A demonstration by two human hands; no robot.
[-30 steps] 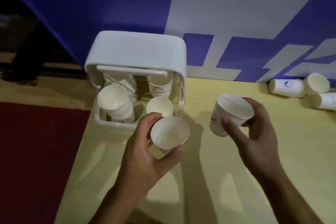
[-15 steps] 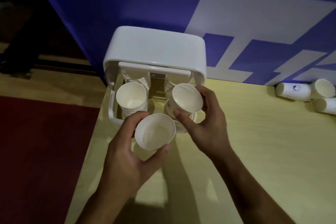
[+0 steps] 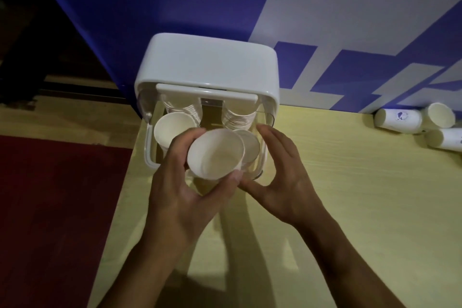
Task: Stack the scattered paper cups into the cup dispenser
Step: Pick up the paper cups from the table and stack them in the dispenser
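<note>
Here, from the head view, the left hand (image 3: 180,197) curls round a paper cup (image 3: 215,155), mouth up, just over the cup dispenser (image 3: 207,62)'s right stack (image 3: 251,144), likely to nest it, while the right hand (image 3: 282,182), fingers relaxed and empty, flanks the dispenser, perhaps steadying it; loose cups (image 3: 397,120) lie well apart.
</note>
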